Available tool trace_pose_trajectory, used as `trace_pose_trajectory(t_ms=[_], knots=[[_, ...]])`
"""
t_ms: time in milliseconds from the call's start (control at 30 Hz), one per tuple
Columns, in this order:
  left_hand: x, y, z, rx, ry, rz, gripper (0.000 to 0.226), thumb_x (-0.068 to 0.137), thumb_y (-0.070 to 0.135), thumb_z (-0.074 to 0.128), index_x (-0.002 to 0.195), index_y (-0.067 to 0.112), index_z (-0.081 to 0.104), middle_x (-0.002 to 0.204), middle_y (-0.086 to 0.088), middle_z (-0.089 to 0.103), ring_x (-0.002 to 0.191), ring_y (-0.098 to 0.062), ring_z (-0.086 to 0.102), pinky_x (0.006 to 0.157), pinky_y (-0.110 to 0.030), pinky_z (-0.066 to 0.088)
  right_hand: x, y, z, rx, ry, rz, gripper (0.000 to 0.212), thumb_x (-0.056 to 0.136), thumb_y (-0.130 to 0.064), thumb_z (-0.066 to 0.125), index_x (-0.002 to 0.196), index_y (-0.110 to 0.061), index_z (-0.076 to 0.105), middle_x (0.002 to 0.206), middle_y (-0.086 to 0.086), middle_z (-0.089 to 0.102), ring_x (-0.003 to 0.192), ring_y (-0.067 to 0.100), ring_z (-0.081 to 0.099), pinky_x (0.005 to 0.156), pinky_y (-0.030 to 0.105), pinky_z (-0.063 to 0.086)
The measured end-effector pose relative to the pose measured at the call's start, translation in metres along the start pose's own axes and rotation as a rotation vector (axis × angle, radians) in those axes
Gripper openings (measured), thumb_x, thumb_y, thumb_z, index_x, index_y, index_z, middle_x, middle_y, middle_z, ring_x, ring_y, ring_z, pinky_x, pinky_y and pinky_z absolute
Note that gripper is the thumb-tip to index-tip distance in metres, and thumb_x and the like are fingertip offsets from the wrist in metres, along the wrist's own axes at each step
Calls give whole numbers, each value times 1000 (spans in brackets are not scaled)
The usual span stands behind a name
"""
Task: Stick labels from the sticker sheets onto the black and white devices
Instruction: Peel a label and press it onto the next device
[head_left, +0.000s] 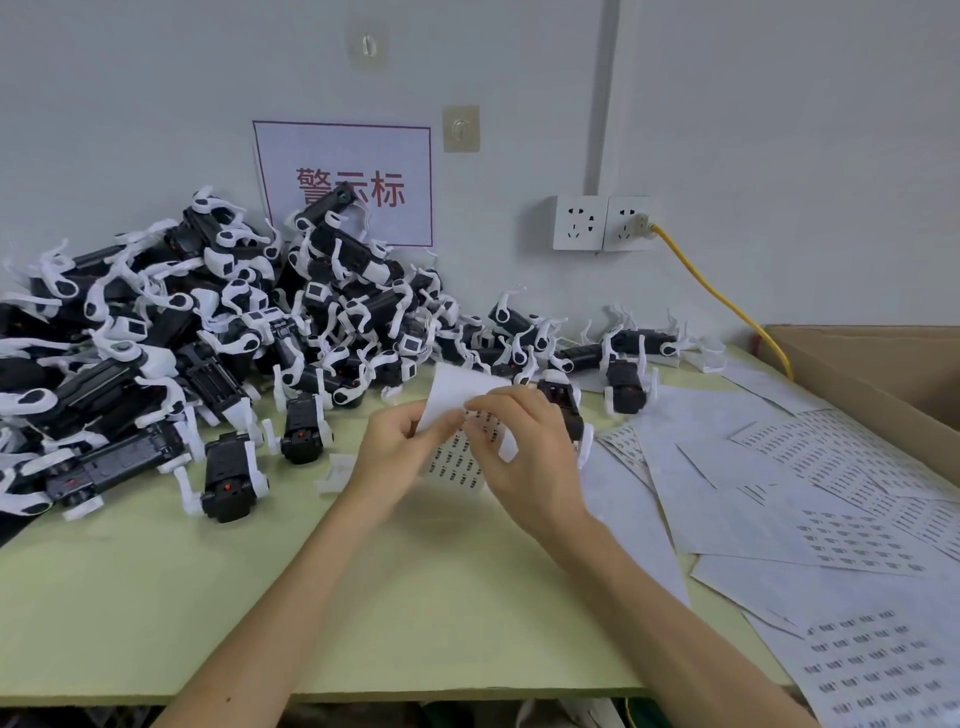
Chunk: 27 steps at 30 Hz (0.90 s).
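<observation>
While I can't count the heap of black and white devices (208, 322) on the left (way too many, all tangled), they're glossy black plastic bodies with curved white legs, piled on the pale green table (156, 597) against the wall. One white sign (395, 156) with a red border and red characters hangs behind them. Mid-frame it's two hands, one sticker sheet (462, 387): the left hand (395, 457) pinches its left side between thumb and fingers, and the right hand (524, 452) has its fingers curled onto it, pinching just beside the left. The sheet is thin white paper, top bent over blank, lower part showing rows of tiny black-printed labels, held above the table just in front of the pile. Further right are two white wall sockets (605, 222) side by side, with one yellow cable (727, 304) plugged into the right one. Then overlapping loose sheets (727, 467) lying flat — several, no exact count — and one brown cardboard box (883, 364) at the far edge
</observation>
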<state>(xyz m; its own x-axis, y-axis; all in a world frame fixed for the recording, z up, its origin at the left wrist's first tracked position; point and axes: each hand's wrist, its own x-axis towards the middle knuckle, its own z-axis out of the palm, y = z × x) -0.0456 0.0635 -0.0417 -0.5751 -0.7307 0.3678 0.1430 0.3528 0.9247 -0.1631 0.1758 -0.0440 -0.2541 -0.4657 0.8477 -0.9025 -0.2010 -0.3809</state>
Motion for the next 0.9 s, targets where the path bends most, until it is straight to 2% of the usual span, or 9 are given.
trace_pose_trajectory(t_ms=[67, 100, 233, 333, 433, 600, 767, 900], knots=[[-2, -1, 1, -30, -42, -5, 56, 77, 57, 75, 90, 2, 73, 75, -15, 57, 70, -26, 47, 66, -39, 35, -1, 3, -4, 38, -9, 38, 15, 87, -9, 76, 101, -8, 75, 100, 3, 69, 95, 25, 63, 85, 45, 50], [-3, 0, 1, -42, -59, -5, 55, 78, 55, 75, 93, 1, 73, 76, -17, 57, 71, -27, 48, 68, -40, 35, -1, 5, -6, 58, -2, 69, 15, 87, -8, 77, 101, -8, 75, 99, 2, 69, 95, 23, 63, 86, 45, 51], [-6, 4, 3, -67, -118, -25, 19, 82, 33, 73, 97, 23, 81, 83, -27, 66, 79, -28, 52, 74, -43, 40, 1, 5, -8, 119, 14, 174, 10, 87, -9, 77, 97, -10, 75, 95, -2, 68, 92, 16, 63, 86, 41, 52], [-7, 6, 2, -85, -153, -22, 21, 82, 25, 73, 101, 19, 80, 101, -29, 72, 85, -31, 61, 80, -52, 51, 1, 7, -7, 152, 6, 189, 9, 87, -10, 78, 95, -10, 76, 93, -2, 69, 89, 13, 63, 85, 36, 52], [-9, 6, 2, -89, -171, -5, 21, 84, 20, 71, 103, 21, 80, 104, -18, 77, 93, -33, 71, 90, -60, 55, 1, 8, -7, 159, -5, 205, 9, 86, -11, 79, 94, -11, 76, 92, -3, 69, 87, 8, 62, 83, 27, 51], [-9, 6, 1, -57, -162, -15, 16, 84, 27, 72, 98, 28, 81, 101, -22, 75, 88, -31, 71, 84, -59, 56, 0, 9, -6, 163, -28, 219, 10, 84, -12, 81, 93, -11, 76, 91, -4, 70, 86, 9, 64, 81, 24, 52], [-8, 5, 1, -33, -154, -36, 12, 82, 31, 74, 92, 28, 80, 91, -12, 78, 79, -22, 73, 71, -38, 57, 0, 8, -6, 150, -43, 223, 4, 85, -9, 78, 86, -12, 78, 82, -6, 70, 80, 9, 64, 75, 15, 47], [-7, 3, 1, -17, -170, -42, 11, 81, 30, 76, 90, 24, 79, 93, -19, 76, 80, -26, 72, 71, -42, 56, 0, 7, -7, 163, -23, 240, 9, 84, -5, 77, 78, -12, 76, 76, -4, 69, 75, 11, 63, 70, 18, 48]])
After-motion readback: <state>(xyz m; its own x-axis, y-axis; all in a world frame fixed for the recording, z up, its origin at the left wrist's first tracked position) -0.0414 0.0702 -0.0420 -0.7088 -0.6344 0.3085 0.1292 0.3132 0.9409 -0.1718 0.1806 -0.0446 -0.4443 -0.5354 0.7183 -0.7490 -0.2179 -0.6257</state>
